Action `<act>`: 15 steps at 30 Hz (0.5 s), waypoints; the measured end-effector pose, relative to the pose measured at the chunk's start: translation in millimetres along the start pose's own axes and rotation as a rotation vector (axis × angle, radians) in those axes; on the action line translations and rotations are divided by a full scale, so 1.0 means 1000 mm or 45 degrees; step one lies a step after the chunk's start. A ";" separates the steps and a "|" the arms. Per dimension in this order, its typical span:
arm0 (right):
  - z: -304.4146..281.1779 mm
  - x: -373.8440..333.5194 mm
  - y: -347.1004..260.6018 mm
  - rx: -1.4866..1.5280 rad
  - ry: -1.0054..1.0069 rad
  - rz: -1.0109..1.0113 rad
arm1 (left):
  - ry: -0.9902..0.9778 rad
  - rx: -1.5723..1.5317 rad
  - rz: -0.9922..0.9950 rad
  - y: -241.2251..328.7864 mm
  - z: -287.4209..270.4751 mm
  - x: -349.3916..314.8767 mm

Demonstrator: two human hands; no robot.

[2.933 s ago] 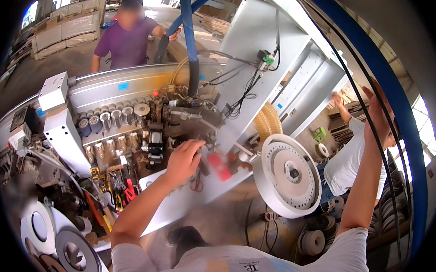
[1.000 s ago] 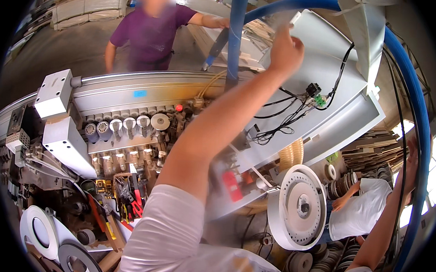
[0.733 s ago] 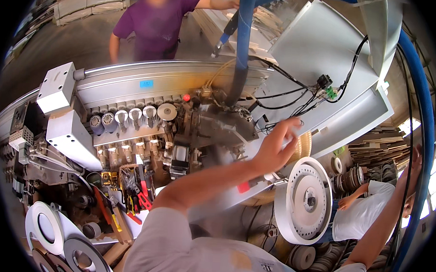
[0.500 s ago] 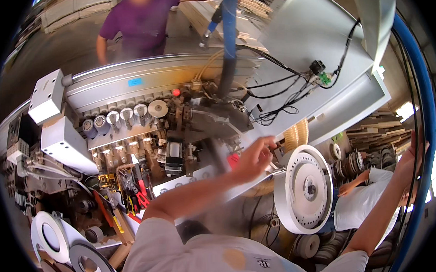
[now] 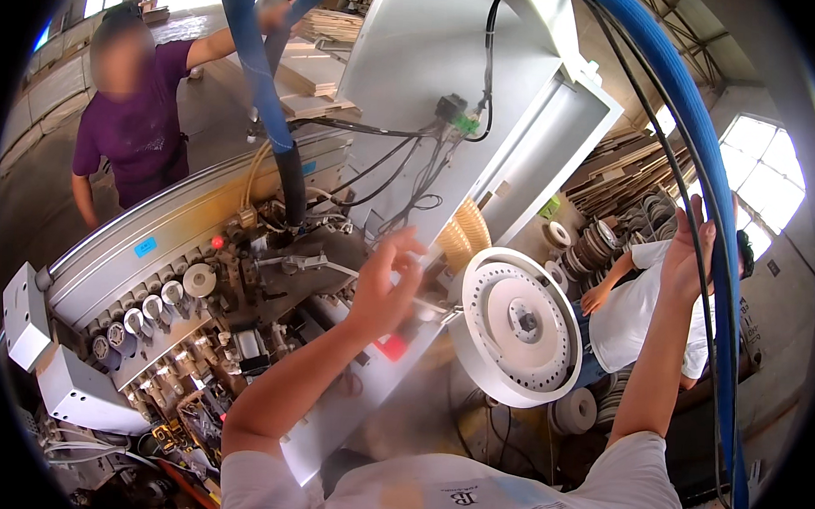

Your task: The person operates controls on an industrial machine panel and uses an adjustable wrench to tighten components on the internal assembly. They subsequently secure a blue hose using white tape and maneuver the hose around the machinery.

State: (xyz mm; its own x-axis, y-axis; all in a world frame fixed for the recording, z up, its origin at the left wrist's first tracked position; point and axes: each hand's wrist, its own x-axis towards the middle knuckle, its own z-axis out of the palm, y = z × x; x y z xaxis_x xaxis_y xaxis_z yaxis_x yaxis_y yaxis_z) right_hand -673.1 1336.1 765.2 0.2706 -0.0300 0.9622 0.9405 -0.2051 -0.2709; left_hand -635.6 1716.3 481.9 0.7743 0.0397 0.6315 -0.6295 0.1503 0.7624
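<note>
My left hand is held in the air over the machine, its fingers loosely bent and apart, with nothing visible in them. To its right is a round white reel with a ring of holes in its face, standing at the machine's near end. My right hand is raised at the far right with its fingers stretched upward. It is beside a thick blue hose and black cables that cross in front of it; whether it touches them I cannot tell.
Behind the machine a person in purple reaches toward another blue hose. A person in white stands at the right near stacked rolls. A large grey cover panel stands raised. Hand tools lie at lower left.
The view has swung right, so the machine and both people sit further left in it. My left hand has lifted off to a more upright pose; my right hand stays raised by the blue hose.
</note>
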 end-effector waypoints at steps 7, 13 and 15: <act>-0.082 -0.063 0.014 0.200 0.086 0.181 | -0.072 0.004 0.123 0.026 0.014 0.023; -0.060 -0.133 -0.013 0.252 0.271 0.236 | -0.156 -0.076 0.305 0.087 0.031 0.084; -0.040 -0.152 -0.029 0.263 0.342 0.253 | -0.210 -0.109 0.356 0.108 0.038 0.106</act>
State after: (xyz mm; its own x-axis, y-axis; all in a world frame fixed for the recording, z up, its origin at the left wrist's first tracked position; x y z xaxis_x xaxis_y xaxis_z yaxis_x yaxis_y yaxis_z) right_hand -749.5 1307.9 628.1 0.4140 -0.3102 0.8558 0.9041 0.0312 -0.4261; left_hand -623.4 1699.6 636.4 0.5471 -0.0682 0.8343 -0.8029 0.2392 0.5460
